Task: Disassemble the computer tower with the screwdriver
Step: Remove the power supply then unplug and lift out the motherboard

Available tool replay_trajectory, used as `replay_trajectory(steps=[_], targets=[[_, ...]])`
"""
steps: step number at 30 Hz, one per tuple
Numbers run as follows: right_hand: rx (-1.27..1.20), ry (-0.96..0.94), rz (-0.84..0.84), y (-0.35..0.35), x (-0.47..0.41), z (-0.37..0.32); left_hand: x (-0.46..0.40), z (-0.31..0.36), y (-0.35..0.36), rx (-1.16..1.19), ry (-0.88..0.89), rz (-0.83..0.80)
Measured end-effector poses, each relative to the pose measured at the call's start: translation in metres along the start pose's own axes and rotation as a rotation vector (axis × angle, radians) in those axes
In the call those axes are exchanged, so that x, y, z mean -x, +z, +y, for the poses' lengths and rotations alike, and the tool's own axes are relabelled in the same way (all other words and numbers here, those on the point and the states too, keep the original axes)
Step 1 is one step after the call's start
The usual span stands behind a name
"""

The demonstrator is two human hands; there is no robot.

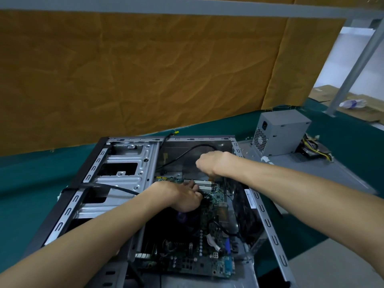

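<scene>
Teal-green cloth covers the bench [31,179]. The computer tower [128,163] lies on its side at the centre of the bench, side panel off, with the green motherboard [216,206] exposed inside. Behind the bench hangs a wrinkled brown backdrop [145,69], bordered above and at the right by a grey metal frame [357,65]. A grey power supply unit [284,133] stands on a grey panel [324,171] right of the tower, its cable bundle beside it. A clear plastic bottle [352,103] lies on cardboard at far right.

The left hand [182,196] rests on the motherboard, fingers loosely extended near the white slots. The right hand [209,163] is fisted above the board; what it grips cannot be determined. The screwdriver cannot be made out.
</scene>
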State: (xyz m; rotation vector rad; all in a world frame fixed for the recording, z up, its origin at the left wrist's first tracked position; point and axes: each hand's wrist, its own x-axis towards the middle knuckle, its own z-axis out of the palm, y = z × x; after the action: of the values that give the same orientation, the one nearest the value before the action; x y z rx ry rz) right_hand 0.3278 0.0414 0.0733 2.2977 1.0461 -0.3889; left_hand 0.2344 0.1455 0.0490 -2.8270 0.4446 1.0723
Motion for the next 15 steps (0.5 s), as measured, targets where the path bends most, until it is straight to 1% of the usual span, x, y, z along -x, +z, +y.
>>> replay_trajectory(steps=[3,4,6,7,8,10,12,15], targets=[[0.054,-0.028,-0.024,-0.009,-0.004,-0.007,0.002,-0.003,0.002,-0.055,0.035,-0.022],[0.057,-0.035,-0.034,-0.011,-0.007,-0.011,0.002,-0.003,0.005,-0.063,0.049,-0.003],[0.069,-0.031,-0.037,-0.012,-0.008,-0.011,0.0,-0.001,0.008,-0.059,0.041,0.107],[0.065,-0.028,-0.026,-0.009,-0.007,-0.008,0.0,-0.001,0.009,-0.07,0.04,0.132],[0.053,-0.021,-0.019,-0.006,-0.006,-0.003,-0.001,-0.001,0.008,-0.073,0.047,0.108],[0.04,-0.005,-0.032,-0.005,-0.005,0.001,-0.001,-0.001,0.007,-0.072,0.061,0.01],[0.04,-0.004,-0.055,-0.01,-0.009,-0.005,-0.005,-0.004,0.006,-0.07,0.066,0.035],[0.016,0.009,-0.064,-0.013,-0.013,-0.01,-0.004,-0.002,0.005,-0.098,0.083,0.006]])
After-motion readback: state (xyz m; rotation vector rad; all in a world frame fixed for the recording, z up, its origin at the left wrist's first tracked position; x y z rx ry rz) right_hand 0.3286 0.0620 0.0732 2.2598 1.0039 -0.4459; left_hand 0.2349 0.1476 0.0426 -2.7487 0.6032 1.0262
